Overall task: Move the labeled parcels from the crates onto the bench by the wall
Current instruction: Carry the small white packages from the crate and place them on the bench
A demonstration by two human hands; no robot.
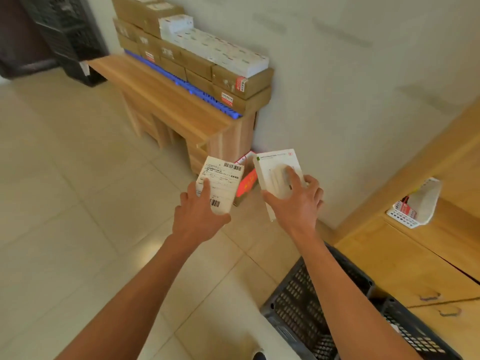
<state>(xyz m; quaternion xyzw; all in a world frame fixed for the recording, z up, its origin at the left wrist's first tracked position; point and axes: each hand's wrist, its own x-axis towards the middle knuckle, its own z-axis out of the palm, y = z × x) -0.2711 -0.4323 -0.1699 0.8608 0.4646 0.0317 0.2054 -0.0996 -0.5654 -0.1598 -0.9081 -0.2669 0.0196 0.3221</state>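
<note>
My left hand grips a small white parcel with barcodes and a shipping label facing up. My right hand grips a second white box with a pale product picture, my fingers spread across its top. Both are held in the air above the floor, short of the wooden bench by the wall. The bench carries stacked brown cartons and white boxes along the wall, over a blue strip. A dark mesh crate stands at the lower right beside my right forearm.
A red and white carton lies on the floor under the bench end. A wooden cabinet on the right holds a white basket. Dark crates are stacked at the far left. Tiled floor spreads to the left.
</note>
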